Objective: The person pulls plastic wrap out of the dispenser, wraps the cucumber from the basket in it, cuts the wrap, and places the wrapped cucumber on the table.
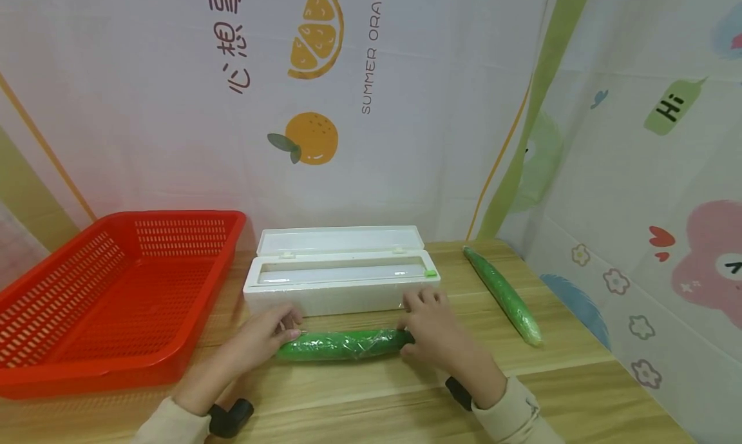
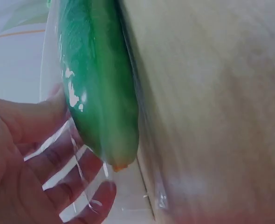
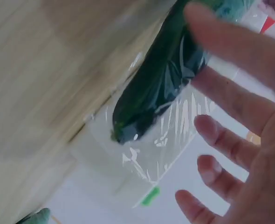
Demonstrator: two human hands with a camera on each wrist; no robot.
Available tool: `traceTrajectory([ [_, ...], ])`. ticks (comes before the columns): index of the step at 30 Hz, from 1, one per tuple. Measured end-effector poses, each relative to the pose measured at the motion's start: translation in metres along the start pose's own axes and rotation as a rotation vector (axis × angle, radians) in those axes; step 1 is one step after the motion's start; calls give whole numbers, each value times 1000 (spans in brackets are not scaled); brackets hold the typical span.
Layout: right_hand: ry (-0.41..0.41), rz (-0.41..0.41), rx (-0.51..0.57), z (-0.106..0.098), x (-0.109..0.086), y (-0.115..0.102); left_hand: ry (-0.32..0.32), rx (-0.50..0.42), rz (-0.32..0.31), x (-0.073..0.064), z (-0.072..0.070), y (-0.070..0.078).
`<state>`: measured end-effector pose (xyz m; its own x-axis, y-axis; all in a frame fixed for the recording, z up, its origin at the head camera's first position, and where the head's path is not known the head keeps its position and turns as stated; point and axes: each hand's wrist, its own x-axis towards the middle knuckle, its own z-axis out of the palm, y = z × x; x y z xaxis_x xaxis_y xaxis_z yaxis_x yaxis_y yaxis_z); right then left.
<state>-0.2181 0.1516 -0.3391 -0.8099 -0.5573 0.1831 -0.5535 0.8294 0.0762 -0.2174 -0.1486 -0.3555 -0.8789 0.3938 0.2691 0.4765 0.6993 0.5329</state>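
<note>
A cucumber [image 1: 348, 345] in shiny clear film lies crosswise on the wooden table before me. My left hand [image 1: 268, 331] is at its left end. In the left wrist view the thumb rests against the cucumber's side [image 2: 100, 84], and the loosely spread fingers lie along the clear film [image 2: 81, 163] past the tip. At the dark right end is my right hand [image 1: 431, 325]. Its thumb overlaps the cucumber [image 3: 151, 88] in the right wrist view, the index fingertip is right at its edge, and the other fingers are spread. Film stretches from the cucumber toward the white box [image 1: 342, 299].
The white film dispenser box stands just behind the cucumber, its lid [image 1: 342, 240] raised and a green slider [image 1: 430, 273] at its right. A red basket [image 1: 199, 315] stands at left. Another cucumber [image 1: 504, 292] lies at right. Printed cloth [image 1: 406, 173] hangs behind the table [image 1: 348, 412].
</note>
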Motion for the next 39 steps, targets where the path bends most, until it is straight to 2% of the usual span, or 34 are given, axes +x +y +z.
traceTrajectory([
  [2, -15, -12, -7, 0, 0, -2, 28, 5, -7, 0, 1, 0],
  [5, -34, -24, 65, 0, 0, -1, 100, 55, 8, 0, 4, -1],
  [10, -40, -58, 157, 2, 0, 3, 237, 243, 108, 1, 9, -2],
  [13, -36, -78, 163, 3, -1, 5, 259, 327, 178, 2, 9, -1],
  [15, -32, -89, 154, 3, -1, 6, 247, 363, 215, 3, 8, 0],
  [18, -26, -102, 149, 4, -1, 8, 184, 366, 230, 2, 6, 3],
  [22, -31, -94, 163, 6, -1, 9, 74, 323, 199, -2, 2, 7],
  [26, -43, -79, 158, 7, 0, 9, 11, 338, 155, -4, 2, 9],
  [30, -59, -66, 132, 8, 1, 9, -12, 348, 93, -5, 6, 10],
  [33, -66, -47, 158, 10, 1, 9, -8, 322, 61, -5, 8, 9],
  [36, -55, -32, 215, 13, 2, 10, 1, 293, 75, -4, 9, 6],
  [39, -47, -22, 266, 16, 3, 13, 14, 258, 119, -3, 8, 0],
])
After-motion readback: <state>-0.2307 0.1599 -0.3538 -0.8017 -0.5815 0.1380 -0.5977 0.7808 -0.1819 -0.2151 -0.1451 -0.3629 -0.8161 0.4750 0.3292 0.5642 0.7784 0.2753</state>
